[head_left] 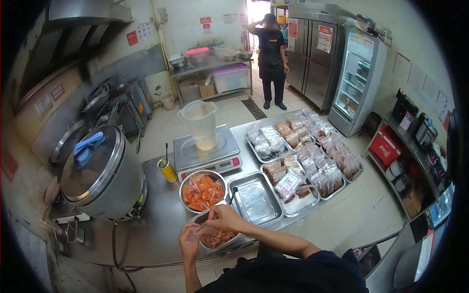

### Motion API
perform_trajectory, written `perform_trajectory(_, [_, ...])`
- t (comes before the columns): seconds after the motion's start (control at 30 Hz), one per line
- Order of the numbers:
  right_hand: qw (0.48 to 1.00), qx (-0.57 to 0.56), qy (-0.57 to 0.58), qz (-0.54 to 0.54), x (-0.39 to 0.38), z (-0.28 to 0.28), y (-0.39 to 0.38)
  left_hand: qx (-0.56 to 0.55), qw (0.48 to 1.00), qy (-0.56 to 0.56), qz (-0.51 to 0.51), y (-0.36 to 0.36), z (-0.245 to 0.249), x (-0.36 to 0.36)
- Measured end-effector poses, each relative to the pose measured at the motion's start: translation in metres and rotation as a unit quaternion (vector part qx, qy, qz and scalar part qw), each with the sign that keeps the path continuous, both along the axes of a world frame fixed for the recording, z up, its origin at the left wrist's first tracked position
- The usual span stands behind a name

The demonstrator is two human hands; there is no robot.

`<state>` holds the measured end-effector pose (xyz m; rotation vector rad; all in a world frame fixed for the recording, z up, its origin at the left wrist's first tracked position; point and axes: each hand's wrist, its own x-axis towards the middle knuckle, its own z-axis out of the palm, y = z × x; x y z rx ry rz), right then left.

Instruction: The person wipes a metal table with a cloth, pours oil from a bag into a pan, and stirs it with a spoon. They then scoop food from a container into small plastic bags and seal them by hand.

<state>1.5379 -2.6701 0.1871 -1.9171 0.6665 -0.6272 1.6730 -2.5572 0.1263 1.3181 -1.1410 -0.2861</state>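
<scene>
My left hand and my right hand are close together over a metal pan of reddish-brown chopped food. Between them is a small clear plastic bag, which the fingers of both hands pinch; its exact shape is hard to make out. Just beyond, a round steel bowl holds clear bags of orange-red food. To the right lies a bare rectangular metal tray, with a dark-handled utensil at its left edge.
A digital scale carries a translucent pitcher. Beside it stands a yellow can with a utensil inside. Trays of bagged portions fill the right side. A large lidded cooker is at left. Another person stands near the fridges.
</scene>
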Motion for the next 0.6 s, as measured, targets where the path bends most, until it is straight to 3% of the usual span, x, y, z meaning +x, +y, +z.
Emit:
perform_trajectory(0.07, [0.998,0.027,0.047,0.033,-0.012,0.017,-0.003,0.039,0.990,0.128,-0.035,0.004,0.003,-0.003])
perform_trajectory(0.17, [0.984,-0.114,-0.127,0.060,-0.023,0.038,0.010,0.063,0.995,0.051,-0.053,0.005,0.032,-0.011])
perform_trajectory(0.3, [0.965,-0.221,-0.115,0.076,-0.026,0.032,0.009,0.068,0.993,0.032,-0.089,0.005,0.055,-0.024])
perform_trajectory(0.37, [0.969,-0.203,-0.124,0.065,-0.029,0.035,0.013,0.115,0.980,0.114,-0.112,0.008,0.062,-0.028])
perform_trajectory(0.6, [0.964,-0.170,-0.196,0.050,-0.038,0.039,0.023,0.078,0.990,0.074,-0.089,0.008,0.077,-0.043])
